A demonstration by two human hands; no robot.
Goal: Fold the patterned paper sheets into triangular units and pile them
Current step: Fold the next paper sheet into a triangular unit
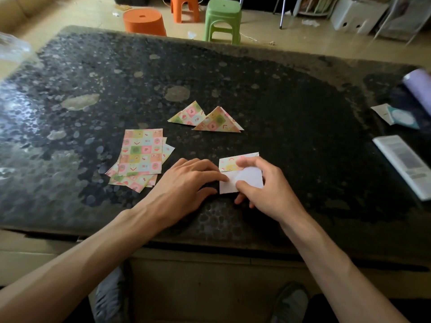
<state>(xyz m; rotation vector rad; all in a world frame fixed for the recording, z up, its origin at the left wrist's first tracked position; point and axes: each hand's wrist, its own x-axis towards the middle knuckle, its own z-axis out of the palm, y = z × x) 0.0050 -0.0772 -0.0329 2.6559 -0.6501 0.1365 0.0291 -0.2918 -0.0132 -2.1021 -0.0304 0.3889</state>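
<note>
A small sheet of patterned paper (245,178) lies white side up near the table's front edge, its far strip folded over so the pattern shows. My right hand (261,185) pinches it, thumb on the white face and forefinger on the folded strip. My left hand (186,180) lies flat with straight fingertips pressing the sheet's left edge. A loose stack of unfolded patterned sheets (140,157) sits to the left. Two folded triangular units (218,122) lie side by side, slightly overlapping, farther back.
The dark speckled table (291,101) carries a remote control (405,162), a white-and-teal packet (396,116) and a lilac cylinder (418,87) at the right edge. Orange stools (144,21) and a green stool (222,18) stand on the floor beyond.
</note>
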